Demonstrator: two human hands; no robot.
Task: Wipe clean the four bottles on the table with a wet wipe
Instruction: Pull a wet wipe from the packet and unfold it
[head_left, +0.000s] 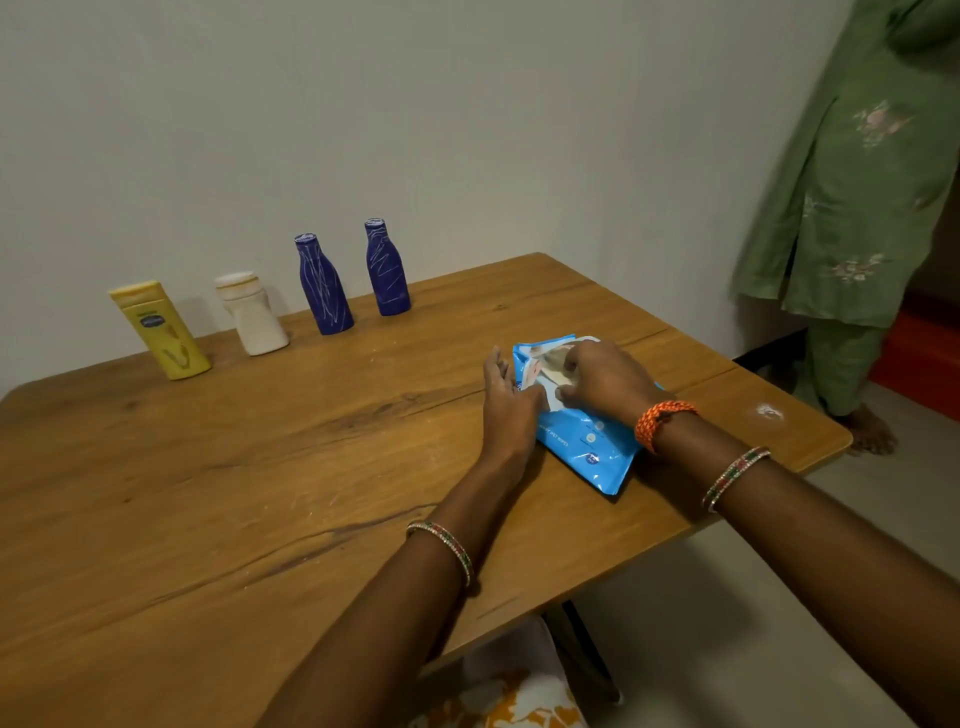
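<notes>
Along the wall stand a yellow bottle (165, 332), a white bottle (252, 314) and two dark blue bottles (323, 285) (387, 269) marked with pale scribbles. A blue wet wipe pack (582, 441) lies flat on the wooden table (260, 467) at the right. My left hand (506, 410) presses on the pack's left edge with its fingers apart. On top of the pack, my right hand (605, 379) pinches the label flap or a wipe at the opening; which one is unclear.
A person in green clothes (852, 208) stands barefoot by the table's far right corner. A white smudge (768, 413) marks the table near its right edge. The wall runs close behind the bottles. A patterned cloth (509, 701) lies below the table's front edge.
</notes>
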